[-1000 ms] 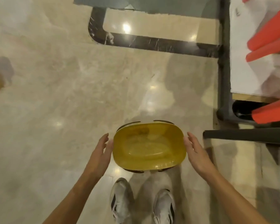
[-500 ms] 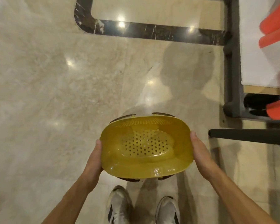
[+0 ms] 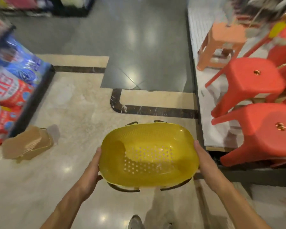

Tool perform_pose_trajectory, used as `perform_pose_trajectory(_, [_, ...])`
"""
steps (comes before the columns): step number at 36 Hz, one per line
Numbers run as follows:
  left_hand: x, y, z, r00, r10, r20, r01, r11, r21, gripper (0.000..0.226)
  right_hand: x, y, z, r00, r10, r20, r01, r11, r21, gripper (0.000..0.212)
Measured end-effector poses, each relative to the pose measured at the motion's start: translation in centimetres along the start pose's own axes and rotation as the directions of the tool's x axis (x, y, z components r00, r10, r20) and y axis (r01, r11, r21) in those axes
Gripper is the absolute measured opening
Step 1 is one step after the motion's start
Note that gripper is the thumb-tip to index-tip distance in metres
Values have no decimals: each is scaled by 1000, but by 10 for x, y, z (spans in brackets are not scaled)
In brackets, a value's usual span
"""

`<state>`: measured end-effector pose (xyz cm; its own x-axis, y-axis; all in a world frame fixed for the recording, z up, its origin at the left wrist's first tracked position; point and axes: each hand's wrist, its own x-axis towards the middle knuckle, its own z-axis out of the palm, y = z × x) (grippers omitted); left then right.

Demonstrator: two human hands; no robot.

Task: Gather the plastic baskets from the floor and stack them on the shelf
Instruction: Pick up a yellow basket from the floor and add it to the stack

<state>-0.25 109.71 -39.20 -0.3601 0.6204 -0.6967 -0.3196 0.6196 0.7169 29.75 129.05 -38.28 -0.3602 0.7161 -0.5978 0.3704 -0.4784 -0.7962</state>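
Basket (image 3: 149, 156) lifted higher between both hands, stools (image 3: 254, 83) now visible.

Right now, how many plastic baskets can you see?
2. The yellow basket is held between the left hand and right hand; a brown basket lies overturned on the floor at left. Others may be out of frame.

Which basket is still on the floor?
The brown basket, lying tipped over at the left; the yellow basket is held up by both hands.
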Motion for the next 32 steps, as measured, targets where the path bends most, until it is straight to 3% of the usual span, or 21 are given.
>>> perform_pose_trajectory(3, [-59, 67, -1, 999, 44, 19, -43, 999, -25, 80, -46, -73, -8, 998, -3, -56, 7, 997, 78, 80])
perform_pose_trajectory(6, [-116, 130, -1, 995, 94, 24, -92, 994, -54, 78, -101, -146, -15, 985, -43, -166, 56, 996, 75, 51])
perform_pose_trajectory(8, [-151, 168, 2, 990, 143, 14, -142, 986, -91, 71, -134, -188, -23, 982, -86, -166, 98, 993, 68, 40])
perform_pose_trajectory(10, [-183, 199, 6, 983, 186, 3, -185, 977, -107, 67, -166, -221, -30, 981, -120, -149, 134, 987, 84, 46])
perform_pose_trajectory(12, [-213, 224, 12, 974, 227, 11, -224, 969, -101, 64, -191, -245, -41, 977, -138, -162, 161, 976, 143, 69])
perform_pose_trajectory(16, [-261, 263, 25, 962, 272, 28, -271, 962, -40, 76, -232, -268, -64, 968, -251, -12, 250, 955, 157, 66])
perform_pose_trajectory(21, [-300, 299, 54, 945, 323, 47, -324, 946, 5, 75, -252, -276, -103, 970, -220, -100, 238, 941, 242, 92])
perform_pose_trajectory(24, [-322, 313, 73, 936, 342, 81, -347, 936, 55, 83, -299, -297, -104, 936, -329, -123, 349, 913, 210, 63])
perform_pose_trajectory(26, [-327, 319, 83, 937, 339, 82, -344, 937, 64, 77, -319, -308, -106, 919, -368, -144, 393, 887, 243, 50])
perform_pose_trajectory(32, [-333, 333, 109, 927, 350, 133, -365, 925, 105, 77, -341, -303, -132, 901, -396, -175, 433, 840, 327, 50])
